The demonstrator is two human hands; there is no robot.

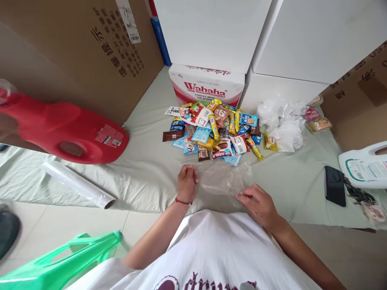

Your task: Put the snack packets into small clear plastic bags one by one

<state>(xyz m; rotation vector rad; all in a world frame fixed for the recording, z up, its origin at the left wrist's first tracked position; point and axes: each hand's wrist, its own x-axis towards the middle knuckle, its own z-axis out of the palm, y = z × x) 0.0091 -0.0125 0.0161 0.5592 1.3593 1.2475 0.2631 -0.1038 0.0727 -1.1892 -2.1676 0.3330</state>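
A clear plastic bag (223, 179) lies on the pale green sheet (145, 169) right in front of me. My left hand (186, 183) is curled, pinching the bag's left edge. My right hand (260, 205) grips the bag's lower right edge with bent fingers. Just beyond the bag lies a heap of several wrapped snacks and candy bars (214, 131) in many colours.
A red jug (63, 129) lies at the left, a film roll (78, 184) below it. A Wahaha carton (205, 86) and white boxes (290, 44) stand behind. Crumpled clear bags (282, 121), a black phone (335, 186), a white jug (364, 165) and a green stool (60, 262) lie around.
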